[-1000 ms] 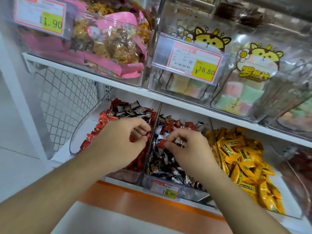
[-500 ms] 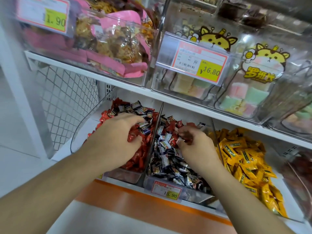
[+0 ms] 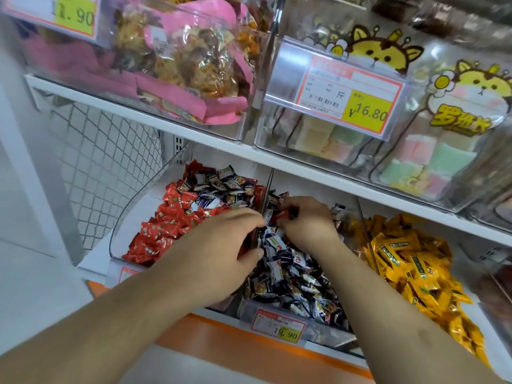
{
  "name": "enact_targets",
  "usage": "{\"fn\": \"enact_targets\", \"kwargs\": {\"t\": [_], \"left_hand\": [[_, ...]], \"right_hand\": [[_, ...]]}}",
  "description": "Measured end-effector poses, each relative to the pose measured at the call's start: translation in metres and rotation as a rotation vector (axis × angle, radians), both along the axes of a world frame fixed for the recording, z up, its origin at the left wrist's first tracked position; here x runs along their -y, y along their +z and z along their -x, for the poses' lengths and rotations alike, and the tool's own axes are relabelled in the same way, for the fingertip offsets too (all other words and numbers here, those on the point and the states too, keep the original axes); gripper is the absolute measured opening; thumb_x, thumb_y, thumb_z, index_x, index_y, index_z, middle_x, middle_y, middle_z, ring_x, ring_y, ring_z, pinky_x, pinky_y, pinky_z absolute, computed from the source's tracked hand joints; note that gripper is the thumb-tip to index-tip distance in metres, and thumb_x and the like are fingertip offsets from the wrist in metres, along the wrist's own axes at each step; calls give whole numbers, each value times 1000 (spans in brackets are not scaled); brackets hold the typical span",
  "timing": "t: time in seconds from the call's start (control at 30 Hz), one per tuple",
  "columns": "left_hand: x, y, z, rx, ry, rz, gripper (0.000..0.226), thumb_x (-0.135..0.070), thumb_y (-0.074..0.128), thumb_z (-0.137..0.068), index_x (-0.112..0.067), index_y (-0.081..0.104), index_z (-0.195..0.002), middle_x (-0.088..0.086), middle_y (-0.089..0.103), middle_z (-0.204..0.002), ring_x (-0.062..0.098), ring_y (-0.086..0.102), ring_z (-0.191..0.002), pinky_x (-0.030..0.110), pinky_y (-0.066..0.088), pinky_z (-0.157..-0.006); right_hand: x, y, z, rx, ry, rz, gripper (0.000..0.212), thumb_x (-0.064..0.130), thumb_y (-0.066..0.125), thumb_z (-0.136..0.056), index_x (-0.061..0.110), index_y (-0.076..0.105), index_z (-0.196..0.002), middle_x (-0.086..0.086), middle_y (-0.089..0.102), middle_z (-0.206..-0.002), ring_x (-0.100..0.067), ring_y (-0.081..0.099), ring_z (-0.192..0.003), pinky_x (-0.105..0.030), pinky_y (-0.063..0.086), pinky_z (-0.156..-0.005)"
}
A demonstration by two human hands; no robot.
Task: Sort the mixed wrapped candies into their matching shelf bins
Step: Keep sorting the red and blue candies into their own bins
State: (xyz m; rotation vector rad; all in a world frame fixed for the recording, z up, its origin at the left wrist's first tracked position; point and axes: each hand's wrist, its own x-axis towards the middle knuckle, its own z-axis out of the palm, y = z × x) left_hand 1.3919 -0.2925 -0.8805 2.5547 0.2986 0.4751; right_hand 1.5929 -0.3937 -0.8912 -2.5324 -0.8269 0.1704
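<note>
A red candy (image 3: 285, 214) is pinched in the right hand (image 3: 307, 223) at the middle bin's (image 3: 327, 335) back, beside the divider (image 3: 266, 198), while the left hand (image 3: 221, 250), loosely curled, holds nothing visible over the red bin (image 3: 119, 239).

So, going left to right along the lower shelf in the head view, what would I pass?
Wire mesh panel → red candies → left hand → right hand, holding a red candy → yellow candies.

Bright, even light, perhaps from overhead; glare on clear bins (image 3: 457, 167); edges bowed and slightly blurred.
</note>
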Motion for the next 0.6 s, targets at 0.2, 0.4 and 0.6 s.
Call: {"fn": "enact_targets", "kwargs": {"t": [0.2, 0.4, 0.6], "left_hand": [[-2, -1, -2, 2, 6, 5, 48, -43, 61, -99, -39, 49, -145, -30, 43, -147, -7, 39, -135, 5, 22, -103], [-2, 6, 3, -18, 40, 67, 47, -42, 62, -98, -42, 48, -143, -27, 46, -146, -3, 49, -126, 14, 37, -99], [-15, 21, 19, 76, 273, 137, 47, -28, 65, -96, -38, 50, -140, -20, 58, -137, -2, 59, -112, 18, 42, -90]], "right_hand": [[11, -2, 1, 21, -78, -176, 20, 16, 81, -86, 34, 76, -93, 18, 68, -98, -9, 66, -87, -18, 54, -72], [44, 20, 21, -90, -62, -410, 19, 10, 83, -86, 24, 75, -97, 6, 74, -92, 5, 68, -64, -8, 46, -51], [48, 46, 59, -275, 116, -510, 19, 13, 80, -90, 30, 71, -94, -10, 69, -78, -13, 51, -60, -25, 42, -52]]}}
